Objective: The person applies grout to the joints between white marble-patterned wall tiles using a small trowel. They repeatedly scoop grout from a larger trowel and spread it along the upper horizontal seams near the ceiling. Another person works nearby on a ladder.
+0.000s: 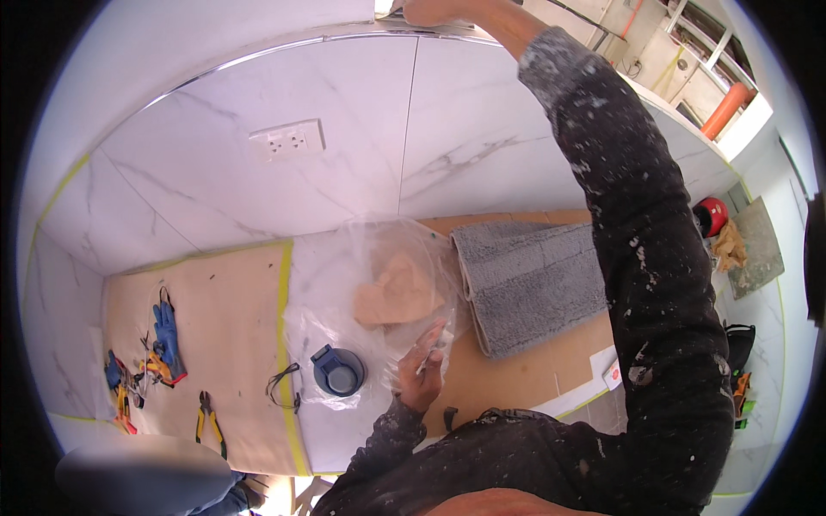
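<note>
My right arm, in a dark sleeve spattered with white, reaches up to the top of the wall. My right hand [437, 11] is bent at the trim there, cut by the picture's upper edge; the thin thing under its fingers is unclear. Low in the middle, my left hand [420, 371] is closed on something small that I cannot make out. It lies against a clear plastic bag [400, 241], through which a brown paper piece [398, 294] shows. Left of this hand stands a dark blue lidded bottle [338, 371], seen from above.
A grey towel [533, 279] lies on brown board, right of the bag. On the left sheet [232, 327] are blue gloves [165, 331], yellow-handled pliers [209, 423] and a black cord [282, 385]. A white socket plate [288, 140] sits on the marbled wall. A rounded shape [142, 477] blurs the lower left.
</note>
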A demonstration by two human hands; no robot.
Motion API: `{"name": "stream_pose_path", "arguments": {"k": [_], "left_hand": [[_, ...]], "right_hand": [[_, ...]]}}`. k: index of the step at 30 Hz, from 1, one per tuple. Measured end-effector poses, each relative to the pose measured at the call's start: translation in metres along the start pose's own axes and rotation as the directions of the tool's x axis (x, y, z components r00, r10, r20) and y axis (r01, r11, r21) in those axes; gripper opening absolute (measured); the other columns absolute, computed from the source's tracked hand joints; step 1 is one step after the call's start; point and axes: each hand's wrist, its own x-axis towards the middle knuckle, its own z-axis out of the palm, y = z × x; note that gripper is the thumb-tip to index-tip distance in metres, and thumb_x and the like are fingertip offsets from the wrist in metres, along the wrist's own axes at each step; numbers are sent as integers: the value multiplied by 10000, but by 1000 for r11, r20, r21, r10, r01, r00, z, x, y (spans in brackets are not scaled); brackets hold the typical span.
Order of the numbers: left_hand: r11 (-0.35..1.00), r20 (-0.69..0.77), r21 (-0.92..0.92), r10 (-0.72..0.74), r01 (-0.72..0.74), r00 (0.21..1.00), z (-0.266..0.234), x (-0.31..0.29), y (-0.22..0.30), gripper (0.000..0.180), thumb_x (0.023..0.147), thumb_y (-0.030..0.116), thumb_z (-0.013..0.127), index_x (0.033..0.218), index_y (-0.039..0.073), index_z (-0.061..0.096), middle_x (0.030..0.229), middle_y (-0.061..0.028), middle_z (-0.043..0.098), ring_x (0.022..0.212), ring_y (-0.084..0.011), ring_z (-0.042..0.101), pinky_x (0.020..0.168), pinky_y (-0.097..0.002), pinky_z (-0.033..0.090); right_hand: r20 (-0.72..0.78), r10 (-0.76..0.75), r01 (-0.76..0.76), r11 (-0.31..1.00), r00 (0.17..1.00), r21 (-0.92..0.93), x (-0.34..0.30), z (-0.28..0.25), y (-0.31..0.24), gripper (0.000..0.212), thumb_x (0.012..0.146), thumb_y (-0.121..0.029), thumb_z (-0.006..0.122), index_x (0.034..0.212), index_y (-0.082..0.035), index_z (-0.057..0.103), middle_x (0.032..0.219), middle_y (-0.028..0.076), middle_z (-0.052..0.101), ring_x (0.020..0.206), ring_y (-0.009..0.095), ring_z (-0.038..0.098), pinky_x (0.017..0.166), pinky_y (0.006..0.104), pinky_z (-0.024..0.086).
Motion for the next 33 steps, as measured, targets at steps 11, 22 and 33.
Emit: {"name": "stream_pose_path", "arguments": {"k": [11,22,33], "left_hand": [[999,38,-22,-30,31,999,8,-2,9,326,960,70,510,1266,-35,554,1288,-210,586,1236,-326,545,1026,-385,417],[996,-8,68,-52,52,999,8,-6,3,397,986,204,489,1274,-65,543,1055,-183,680,954,-231,647,844,-329,490],[994,81,-66,-86,91,993,14,-12,16,344,961,52,484,1293,-9,550,1307,-189,579,1236,-300,546,1022,-364,417]], "right_hand": [[-348,-5,45,993,937,107,-75,-3,0,331,822,-122,480,1053,-13,690,1074,252,654,991,406,622,899,467,484],[-67,123,-116,988,990,103,15,21,29,404,806,-90,461,1153,-40,662,1153,196,649,1023,340,626,894,424,481],[-340,-242,241,969,909,-46,-55,-17,43,342,842,-110,472,1102,-25,676,1121,225,648,1046,378,608,903,434,486]]}}
